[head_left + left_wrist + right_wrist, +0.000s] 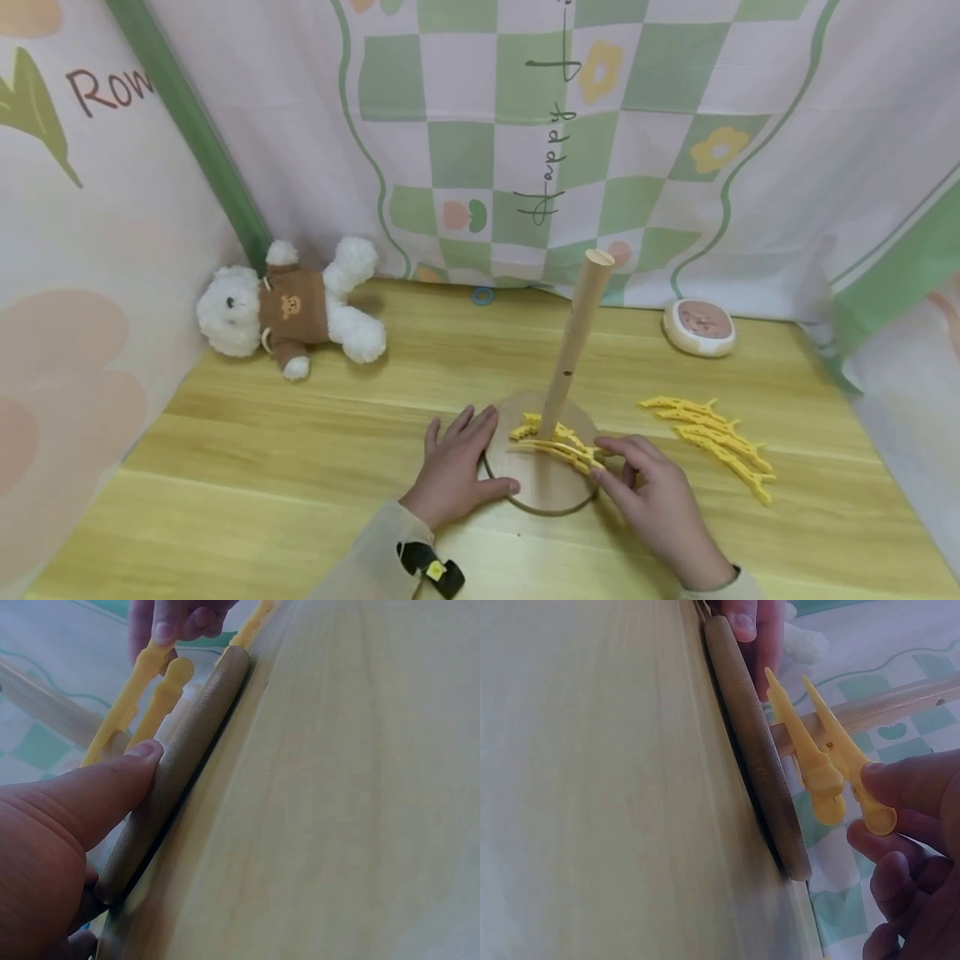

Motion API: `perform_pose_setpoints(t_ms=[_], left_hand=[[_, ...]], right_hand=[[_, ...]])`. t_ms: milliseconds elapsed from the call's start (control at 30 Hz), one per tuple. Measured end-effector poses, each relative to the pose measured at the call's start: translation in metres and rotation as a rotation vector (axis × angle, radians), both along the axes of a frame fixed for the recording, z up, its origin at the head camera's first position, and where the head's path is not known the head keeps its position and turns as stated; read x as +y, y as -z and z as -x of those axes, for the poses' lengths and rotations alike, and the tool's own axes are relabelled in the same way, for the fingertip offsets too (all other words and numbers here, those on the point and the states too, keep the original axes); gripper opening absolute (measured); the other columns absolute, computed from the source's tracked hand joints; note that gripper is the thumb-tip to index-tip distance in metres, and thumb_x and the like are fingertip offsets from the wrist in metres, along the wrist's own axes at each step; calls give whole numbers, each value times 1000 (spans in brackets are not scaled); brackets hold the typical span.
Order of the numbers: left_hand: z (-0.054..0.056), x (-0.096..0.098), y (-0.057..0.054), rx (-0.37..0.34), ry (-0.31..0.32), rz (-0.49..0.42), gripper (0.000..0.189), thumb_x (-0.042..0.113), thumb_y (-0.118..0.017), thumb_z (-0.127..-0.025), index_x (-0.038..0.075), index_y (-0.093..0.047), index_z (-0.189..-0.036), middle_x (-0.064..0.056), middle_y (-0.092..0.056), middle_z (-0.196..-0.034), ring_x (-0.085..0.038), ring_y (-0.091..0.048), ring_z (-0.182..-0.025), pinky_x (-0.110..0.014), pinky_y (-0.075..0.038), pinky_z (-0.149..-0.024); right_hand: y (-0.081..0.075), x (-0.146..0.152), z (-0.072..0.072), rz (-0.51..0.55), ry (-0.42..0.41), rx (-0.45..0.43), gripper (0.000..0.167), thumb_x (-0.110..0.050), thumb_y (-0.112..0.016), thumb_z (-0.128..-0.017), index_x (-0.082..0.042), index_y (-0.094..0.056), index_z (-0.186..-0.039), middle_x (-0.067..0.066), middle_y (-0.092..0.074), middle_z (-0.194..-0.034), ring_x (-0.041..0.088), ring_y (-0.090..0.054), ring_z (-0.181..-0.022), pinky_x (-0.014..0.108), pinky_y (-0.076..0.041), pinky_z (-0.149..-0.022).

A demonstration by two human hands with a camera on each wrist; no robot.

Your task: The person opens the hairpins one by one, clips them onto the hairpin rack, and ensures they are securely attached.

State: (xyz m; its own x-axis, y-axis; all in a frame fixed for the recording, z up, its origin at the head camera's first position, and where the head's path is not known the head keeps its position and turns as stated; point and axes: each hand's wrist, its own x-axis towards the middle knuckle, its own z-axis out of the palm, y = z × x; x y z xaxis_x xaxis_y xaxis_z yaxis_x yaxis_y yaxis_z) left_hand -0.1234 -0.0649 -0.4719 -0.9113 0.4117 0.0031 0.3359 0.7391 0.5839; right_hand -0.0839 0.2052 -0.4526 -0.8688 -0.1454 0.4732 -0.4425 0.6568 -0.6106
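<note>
A round wooden base point(540, 492) carries an upright wooden post point(573, 342) with a small dark hole in its side. My left hand point(453, 475) rests at the base's left edge, fingers spread straight and thumb laid on the rim. Between thumb and fingers, my right hand point(656, 500) pinches the rounded end of a yellow toothed hair clip point(847, 746), its pointed end reaching past the post. A second yellow clip point(802, 746) is beside it, lower down near the post's foot; in the head view the two partly overlap.
Several more yellow clips point(712, 433) lie side by side on the table right of the base. A white plush toy point(292, 304) in a brown top lies at the back left. A blue ring point(483, 296) and a rounded white device point(701, 327) are along the curtain point(461, 154).
</note>
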Motion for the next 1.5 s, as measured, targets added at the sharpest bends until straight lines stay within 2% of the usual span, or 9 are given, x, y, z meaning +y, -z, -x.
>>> perform_pose_setpoints(t_ms=[467,833,1200,1500], left_hand=[[1,1,3,-4,0,5,100,60,-74,-81,12,-32,-158,-2,-30,-163,-30,-21,-152,-65,1,-117],[1,1,5,12,-1,20,101,61,-74,-80,12,-32,-158,-2,-31,-163,-30,-22,-151,-65,0,-117],[1,0,6,6,-4,22,102,62,-73,-80,14,-30,-159,0,-29,-163,-29,-20,-152,-64,2,-117],[2,0,6,25,1,12,101,61,-74,-80,11,-32,-157,-3,-32,-162,-31,-23,-151,-65,-1,-117]], right_hand=[[-1,-1,-1,6,8,-11,35,1,-83,-77,-2,-73,-111,-3,-67,-94,-1,-47,-64,20,-42,-49],[-1,-8,2,20,-22,-34,33,2,-82,-78,-1,-72,-110,-2,-67,-93,-1,-48,-62,20,-42,-48],[-3,-9,3,19,-19,-32,33,1,-82,-79,-2,-72,-110,-3,-66,-92,0,-47,-62,20,-42,-48],[-1,-9,4,19,-26,-14,34,2,-82,-78,-2,-72,-111,-3,-67,-94,-1,-48,-62,18,-42,-48]])
